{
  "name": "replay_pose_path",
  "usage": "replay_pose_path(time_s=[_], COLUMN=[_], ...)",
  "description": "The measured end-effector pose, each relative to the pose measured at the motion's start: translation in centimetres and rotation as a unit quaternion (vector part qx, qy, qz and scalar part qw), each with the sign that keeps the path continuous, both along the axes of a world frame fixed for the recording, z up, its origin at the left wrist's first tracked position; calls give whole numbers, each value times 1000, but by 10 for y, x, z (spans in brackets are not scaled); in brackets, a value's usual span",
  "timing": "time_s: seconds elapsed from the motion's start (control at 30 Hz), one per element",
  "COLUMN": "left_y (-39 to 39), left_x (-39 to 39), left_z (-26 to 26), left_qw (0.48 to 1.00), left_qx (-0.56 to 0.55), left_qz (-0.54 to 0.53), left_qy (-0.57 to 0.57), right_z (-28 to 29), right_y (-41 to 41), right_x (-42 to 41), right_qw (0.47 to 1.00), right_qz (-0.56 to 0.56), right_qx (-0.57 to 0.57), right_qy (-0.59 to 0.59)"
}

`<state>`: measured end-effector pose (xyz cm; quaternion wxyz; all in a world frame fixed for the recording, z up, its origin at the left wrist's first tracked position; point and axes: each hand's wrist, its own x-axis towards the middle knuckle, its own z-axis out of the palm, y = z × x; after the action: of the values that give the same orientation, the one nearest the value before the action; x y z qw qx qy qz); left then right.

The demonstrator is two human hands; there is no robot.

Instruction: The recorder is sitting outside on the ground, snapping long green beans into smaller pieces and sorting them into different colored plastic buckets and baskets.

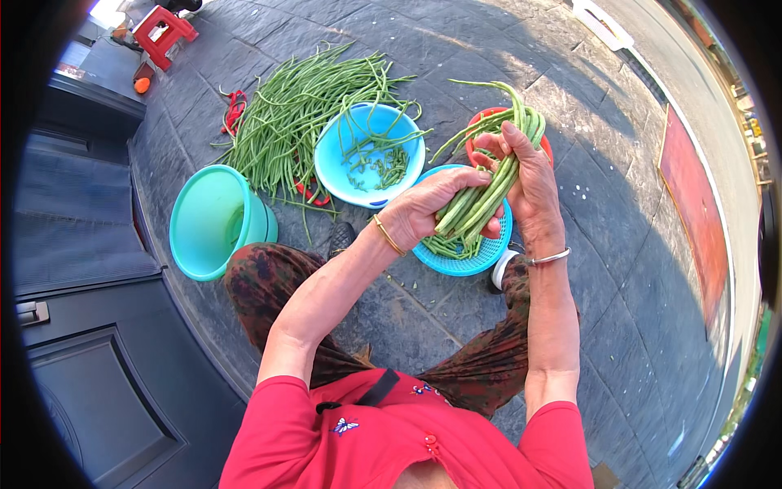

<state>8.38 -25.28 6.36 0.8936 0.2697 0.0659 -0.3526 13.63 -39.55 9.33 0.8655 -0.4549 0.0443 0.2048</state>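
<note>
Between my hands is a bundle of long green beans [489,198], folded over at its upper end. My left hand [424,205] grips the lower part, thumb on top. My right hand [528,174] wraps round the bundle higher up, with its thumb raised along the beans. Below the bundle sits a blue plastic colander [465,266] with bean pieces [449,247] in it. Partly hidden behind the beans and my right hand is a red bowl [545,145]. A light-blue basin [330,177] to the left holds short bean ends [391,168], and long beans trail over its rim.
A large heap of long beans [299,116] lies on the dark stone paving beyond the basin, with red ties [235,112] at its edge. A turquoise bucket [208,220] leans by my left knee. Further off are a red plastic stool [162,33], a grey door [104,391] and a red board [696,214].
</note>
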Motion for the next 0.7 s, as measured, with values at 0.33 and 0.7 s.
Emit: replay_pose_path(time_s=[0.33, 0.7], left_y=[-6, -14], left_x=[-15, -23], left_z=[11, -22], left_qw=[999, 986], left_qx=[-33, 157], left_qz=[22, 35], left_qy=[-15, 37], right_z=[1, -12], right_y=[3, -10], right_x=[-6, 12], right_qw=[995, 987], right_qz=[88, -22], right_qx=[-41, 147], right_qy=[-38, 55])
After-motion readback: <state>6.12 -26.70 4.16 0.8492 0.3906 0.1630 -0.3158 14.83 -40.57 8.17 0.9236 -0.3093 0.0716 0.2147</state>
